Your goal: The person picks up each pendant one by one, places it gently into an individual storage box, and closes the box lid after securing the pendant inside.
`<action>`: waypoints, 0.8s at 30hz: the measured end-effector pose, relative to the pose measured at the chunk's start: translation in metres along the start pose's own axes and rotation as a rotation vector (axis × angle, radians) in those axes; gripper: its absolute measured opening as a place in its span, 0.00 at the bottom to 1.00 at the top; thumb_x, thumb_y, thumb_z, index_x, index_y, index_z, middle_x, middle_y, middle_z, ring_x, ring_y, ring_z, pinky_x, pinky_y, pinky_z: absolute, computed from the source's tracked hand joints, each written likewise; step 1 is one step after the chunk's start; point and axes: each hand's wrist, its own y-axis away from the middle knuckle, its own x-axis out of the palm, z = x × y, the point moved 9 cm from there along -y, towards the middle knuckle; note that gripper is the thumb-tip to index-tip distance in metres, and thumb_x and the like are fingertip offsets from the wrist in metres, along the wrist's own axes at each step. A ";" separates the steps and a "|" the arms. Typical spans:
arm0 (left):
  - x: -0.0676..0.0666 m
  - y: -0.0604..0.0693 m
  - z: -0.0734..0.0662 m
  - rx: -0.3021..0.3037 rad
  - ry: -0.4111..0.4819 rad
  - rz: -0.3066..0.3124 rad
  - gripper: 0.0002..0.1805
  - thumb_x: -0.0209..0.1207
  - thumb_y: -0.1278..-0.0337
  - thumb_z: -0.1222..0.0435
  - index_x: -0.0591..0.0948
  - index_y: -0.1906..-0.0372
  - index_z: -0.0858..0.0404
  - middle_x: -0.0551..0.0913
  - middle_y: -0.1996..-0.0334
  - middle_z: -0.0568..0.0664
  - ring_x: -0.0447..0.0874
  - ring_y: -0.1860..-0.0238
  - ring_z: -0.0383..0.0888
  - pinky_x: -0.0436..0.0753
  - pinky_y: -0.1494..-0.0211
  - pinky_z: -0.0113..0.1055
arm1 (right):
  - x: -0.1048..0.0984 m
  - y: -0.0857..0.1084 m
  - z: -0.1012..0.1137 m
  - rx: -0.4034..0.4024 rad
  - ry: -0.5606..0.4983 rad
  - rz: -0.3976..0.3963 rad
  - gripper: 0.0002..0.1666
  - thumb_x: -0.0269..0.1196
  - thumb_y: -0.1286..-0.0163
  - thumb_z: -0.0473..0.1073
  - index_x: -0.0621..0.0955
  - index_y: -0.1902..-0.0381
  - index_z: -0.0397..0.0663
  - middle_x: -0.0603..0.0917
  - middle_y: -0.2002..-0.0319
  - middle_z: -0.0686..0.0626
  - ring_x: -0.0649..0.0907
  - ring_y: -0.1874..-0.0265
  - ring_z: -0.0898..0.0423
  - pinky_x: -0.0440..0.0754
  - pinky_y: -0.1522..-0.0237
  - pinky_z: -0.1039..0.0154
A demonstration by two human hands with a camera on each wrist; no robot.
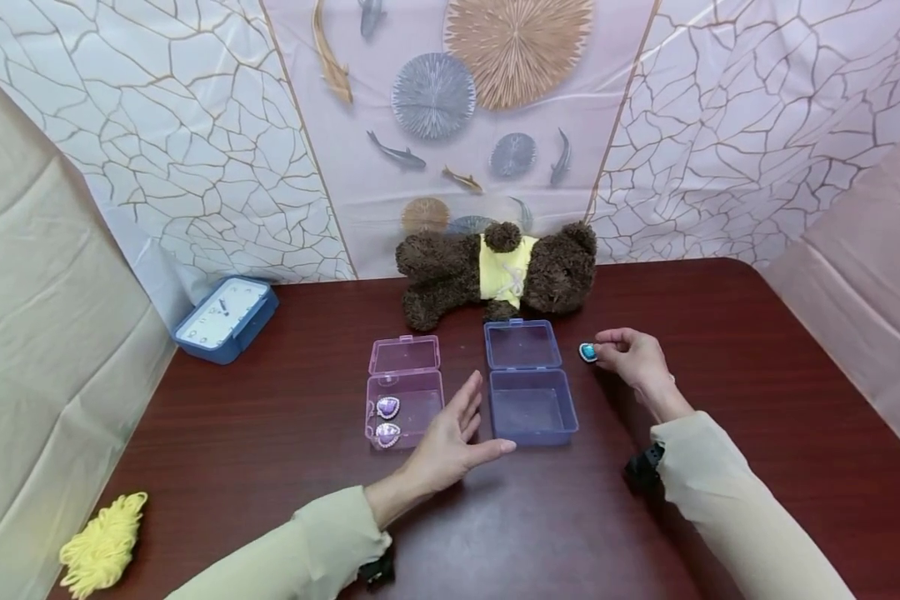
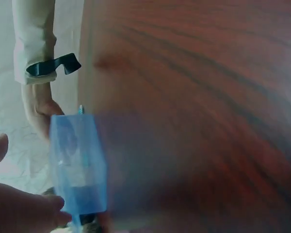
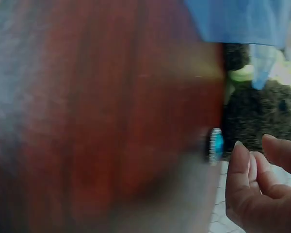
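Note:
A teal gem with a pale sparkling rim (image 1: 587, 352) lies on the table right of the blue-violet plastic box (image 1: 532, 407), whose lid is folded back. My right hand (image 1: 634, 363) hovers beside the gem; in the right wrist view a small gap separates the fingertips from the gem (image 3: 216, 145). Nothing is between that hand's thumb and fingers. Spread above the table, my left hand (image 1: 450, 446) holds nothing and hangs between the two boxes. Inside the pink box (image 1: 423, 408), its lid also back, are two purple heart-shaped gems (image 1: 387, 407).
Behind the boxes a brown teddy bear (image 1: 558, 271) in a yellow top lies on its side. At the back left stands a blue clock (image 1: 225, 317). A bundle of yellow yarn (image 1: 103, 546) lies at the front left of the dark red table (image 1: 285, 442).

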 end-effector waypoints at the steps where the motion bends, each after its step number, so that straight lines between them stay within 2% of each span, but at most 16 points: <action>1: 0.002 -0.003 0.003 0.000 -0.008 -0.005 0.53 0.66 0.50 0.72 0.43 0.26 0.67 0.43 0.25 0.59 0.44 0.26 0.55 0.54 0.26 0.46 | 0.001 0.000 -0.003 0.013 0.016 -0.005 0.22 0.57 0.33 0.34 0.71 0.45 0.24 0.77 0.74 0.58 0.81 0.77 0.71 0.84 0.66 0.74; 5: 0.005 -0.011 0.010 -0.007 -0.038 -0.024 0.55 0.67 0.51 0.71 0.41 0.26 0.66 0.41 0.25 0.58 0.43 0.26 0.54 0.54 0.26 0.47 | 0.003 -0.004 -0.010 0.036 0.034 -0.033 0.21 0.58 0.35 0.32 0.72 0.46 0.24 0.76 0.74 0.57 0.80 0.79 0.72 0.84 0.69 0.74; 11: 0.004 -0.020 0.017 -0.018 -0.079 -0.056 0.56 0.67 0.52 0.72 0.41 0.26 0.66 0.43 0.26 0.59 0.46 0.27 0.54 0.56 0.27 0.46 | 0.008 -0.011 -0.013 0.028 0.017 -0.063 0.20 0.58 0.37 0.29 0.71 0.49 0.20 0.76 0.75 0.53 0.78 0.82 0.71 0.85 0.73 0.72; 18: 0.007 -0.026 0.022 -0.004 -0.045 -0.065 0.54 0.66 0.54 0.77 0.43 0.26 0.68 0.46 0.27 0.64 0.46 0.27 0.56 0.56 0.28 0.47 | 0.007 -0.018 -0.016 0.039 0.124 -0.067 0.18 0.61 0.39 0.31 0.74 0.53 0.23 0.79 0.74 0.48 0.79 0.85 0.69 0.84 0.77 0.72; 24: 0.008 -0.027 0.022 0.007 -0.052 -0.086 0.52 0.65 0.54 0.77 0.46 0.27 0.68 0.48 0.27 0.64 0.48 0.28 0.57 0.59 0.29 0.47 | 0.007 -0.020 -0.015 0.035 0.207 -0.071 0.15 0.64 0.42 0.32 0.75 0.59 0.27 0.80 0.76 0.48 0.79 0.87 0.68 0.84 0.80 0.70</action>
